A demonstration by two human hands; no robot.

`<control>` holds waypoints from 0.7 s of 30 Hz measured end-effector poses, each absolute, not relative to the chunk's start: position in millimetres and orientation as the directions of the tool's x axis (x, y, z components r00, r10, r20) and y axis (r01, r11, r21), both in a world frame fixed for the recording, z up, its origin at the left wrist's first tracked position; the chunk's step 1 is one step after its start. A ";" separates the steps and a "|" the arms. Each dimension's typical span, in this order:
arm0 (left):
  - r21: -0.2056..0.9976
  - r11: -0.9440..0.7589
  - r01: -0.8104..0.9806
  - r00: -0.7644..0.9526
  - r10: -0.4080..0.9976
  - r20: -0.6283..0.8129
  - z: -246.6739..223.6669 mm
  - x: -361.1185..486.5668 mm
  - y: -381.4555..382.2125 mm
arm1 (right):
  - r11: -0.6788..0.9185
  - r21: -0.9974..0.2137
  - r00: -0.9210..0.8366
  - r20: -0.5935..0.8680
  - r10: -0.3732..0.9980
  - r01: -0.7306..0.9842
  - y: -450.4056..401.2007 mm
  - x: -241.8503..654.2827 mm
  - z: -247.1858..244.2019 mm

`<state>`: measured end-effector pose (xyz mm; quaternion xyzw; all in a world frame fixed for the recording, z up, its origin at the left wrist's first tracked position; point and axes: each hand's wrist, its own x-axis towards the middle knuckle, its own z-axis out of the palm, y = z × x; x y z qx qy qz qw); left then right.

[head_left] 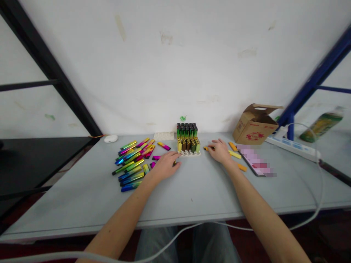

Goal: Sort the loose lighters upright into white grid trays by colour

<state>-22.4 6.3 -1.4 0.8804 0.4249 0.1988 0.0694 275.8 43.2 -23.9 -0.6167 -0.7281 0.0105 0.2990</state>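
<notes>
Many tubes (132,178) strew the gray table (208,193) by a scuffed wall (137,73).

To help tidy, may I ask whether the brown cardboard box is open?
Open: the brown cardboard box has its top flap raised, baring its shadowed inside.

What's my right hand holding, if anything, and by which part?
The right hand has its fingers at the right part of an orange stick, whose left end pokes out; whether it's gripped or only touched can't be told.
</notes>
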 end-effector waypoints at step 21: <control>0.305 -0.633 0.712 0.559 0.773 0.299 -1.1 -22.6 4.5 | 0.267 -0.925 0.180 0.321 0.930 0.271 40.5 255.9 -5.1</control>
